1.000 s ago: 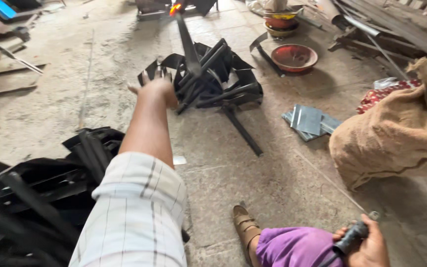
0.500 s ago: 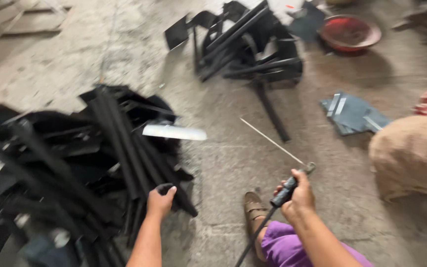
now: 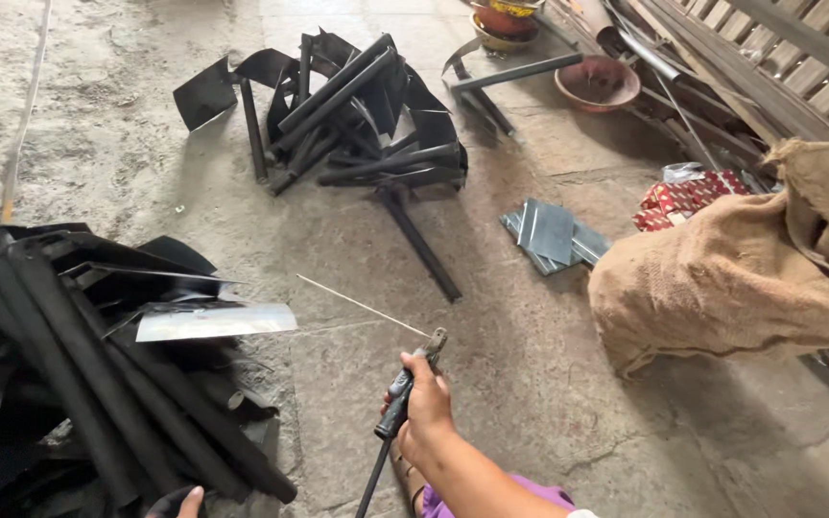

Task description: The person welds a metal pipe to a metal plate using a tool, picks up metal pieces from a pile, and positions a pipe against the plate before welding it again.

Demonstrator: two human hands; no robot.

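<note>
Right hand clenches black-handled electrode holder with thin, light, easily bent welding rod, above concrete floor; best held by handle. Left hand barely shows beside black metal pile; grip unclear.

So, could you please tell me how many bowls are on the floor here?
2: a reddish bowl on the floor at the upper right beside the planks, and a second bowl behind it, cut off by the top edge. Others may lie outside the view.
</note>
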